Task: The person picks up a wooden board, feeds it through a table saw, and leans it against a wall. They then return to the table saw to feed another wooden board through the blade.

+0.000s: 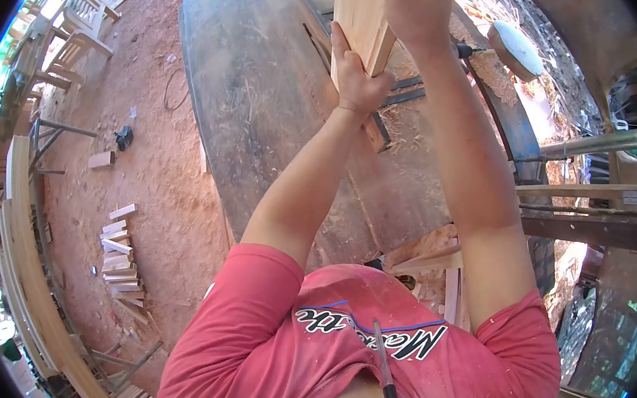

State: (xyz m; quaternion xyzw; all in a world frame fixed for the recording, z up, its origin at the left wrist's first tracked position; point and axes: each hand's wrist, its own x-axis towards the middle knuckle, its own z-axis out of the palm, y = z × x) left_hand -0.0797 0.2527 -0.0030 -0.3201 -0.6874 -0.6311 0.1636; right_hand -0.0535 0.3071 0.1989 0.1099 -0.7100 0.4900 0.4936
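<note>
A light wooden board [360, 23], seemingly made of more than one layer, juts out from the top edge of the view above a large worn metal table [246, 77]. My left hand [360, 86] grips its near end, with the thumb along the left side and the other fingers hidden beneath. Higher up, my right hand [419, 13] holds the right side of the same board; its fingertips are partly cut off by the frame. Wood shavings [410, 127] lie beside dark metal bars [378, 132] under and next to the board.
Cut wooden blocks [123, 257] lie in a row on the reddish dirt floor [172, 208]. Long planks [38, 287] are stacked at left, and wooden chairs [80, 49] stand farther back. A pale oval-topped object [515, 49] and horizontal rails [608, 142] are at right.
</note>
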